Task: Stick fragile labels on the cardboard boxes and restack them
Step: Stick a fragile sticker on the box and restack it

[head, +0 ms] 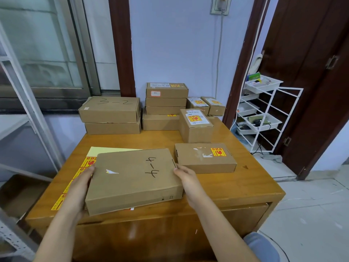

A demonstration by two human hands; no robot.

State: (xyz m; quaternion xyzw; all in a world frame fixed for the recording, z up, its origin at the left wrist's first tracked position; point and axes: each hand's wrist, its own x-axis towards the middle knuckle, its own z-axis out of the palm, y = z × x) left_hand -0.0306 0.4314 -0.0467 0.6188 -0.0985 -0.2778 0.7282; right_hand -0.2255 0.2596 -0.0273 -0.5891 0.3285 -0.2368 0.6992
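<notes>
While a wooden worktop (245,188) fills the middle of the frame, a flat cardboard box (132,178) marked "4-4", with a torn white patch on its lid, is held at lower centre. It is gripped at its two short sides: the left hand (79,188) along the left edge, the right hand (188,180) at the right edge, fingers curled against the card. Beneath it, at lower left, a sheet of yellow fragile labels (83,167) is partly covered. A labelled box (205,157) lies just right; stacked boxes (164,106) are seen further up.
</notes>
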